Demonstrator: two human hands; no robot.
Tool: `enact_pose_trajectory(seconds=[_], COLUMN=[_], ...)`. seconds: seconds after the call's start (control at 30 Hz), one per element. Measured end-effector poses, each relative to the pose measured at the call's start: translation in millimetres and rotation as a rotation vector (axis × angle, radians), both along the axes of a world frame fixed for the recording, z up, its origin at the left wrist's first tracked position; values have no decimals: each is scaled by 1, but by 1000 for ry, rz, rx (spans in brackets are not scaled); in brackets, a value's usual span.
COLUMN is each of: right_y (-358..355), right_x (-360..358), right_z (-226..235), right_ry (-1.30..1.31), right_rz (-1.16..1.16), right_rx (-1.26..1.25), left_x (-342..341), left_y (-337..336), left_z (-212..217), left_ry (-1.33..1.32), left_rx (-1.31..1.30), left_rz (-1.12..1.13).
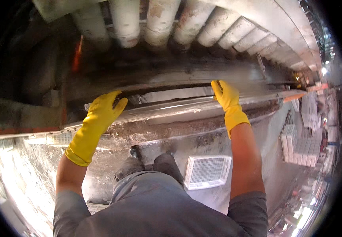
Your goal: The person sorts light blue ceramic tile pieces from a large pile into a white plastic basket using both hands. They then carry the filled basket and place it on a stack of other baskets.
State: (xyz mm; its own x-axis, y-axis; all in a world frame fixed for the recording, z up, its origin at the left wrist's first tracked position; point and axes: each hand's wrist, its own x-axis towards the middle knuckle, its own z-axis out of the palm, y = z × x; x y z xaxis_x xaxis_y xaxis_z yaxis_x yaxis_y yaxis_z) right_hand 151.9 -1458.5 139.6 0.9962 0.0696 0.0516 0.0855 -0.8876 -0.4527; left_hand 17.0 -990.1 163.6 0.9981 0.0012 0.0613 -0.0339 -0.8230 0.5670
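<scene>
Both my hands wear long yellow rubber gloves and reach to a dark, narrow trough [159,108] in front of me. Along it lies a long, pale, flat piece [175,94] with a shiny surface; its exact kind I cannot make out. My left hand [107,104] is bent over its left part, with thumb and fingers curved around the edge. Farther right, my right hand [225,94] has its fingers curled down at the other end. The undersides of both grips are hidden.
Thick pale rollers [161,23] line up above the trough, with haze below them. A white plastic crate [207,172] sits on the floor to the right of my legs. Stacked pale crates [299,146] stand far right. At the left is a rusty metal frame [24,124].
</scene>
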Motion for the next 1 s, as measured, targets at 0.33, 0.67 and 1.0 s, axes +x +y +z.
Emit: enact_pose_trajectory(seconds=[0.33, 0.67, 1.0], right_y=[1, 1, -2], right_x=[-1, -2, -1], right_z=[-12, -12, 0], right_ry=[-199, -318, -383], right_rz=[-9, 3, 112], right_rx=[-71, -63, 14], left_x=[24, 125, 239], left_y=[7, -43, -109], left_z=[-11, -49, -167], left_ry=[186, 105, 192], left_rx=[-75, 105, 16], left_rz=[-187, -623, -565])
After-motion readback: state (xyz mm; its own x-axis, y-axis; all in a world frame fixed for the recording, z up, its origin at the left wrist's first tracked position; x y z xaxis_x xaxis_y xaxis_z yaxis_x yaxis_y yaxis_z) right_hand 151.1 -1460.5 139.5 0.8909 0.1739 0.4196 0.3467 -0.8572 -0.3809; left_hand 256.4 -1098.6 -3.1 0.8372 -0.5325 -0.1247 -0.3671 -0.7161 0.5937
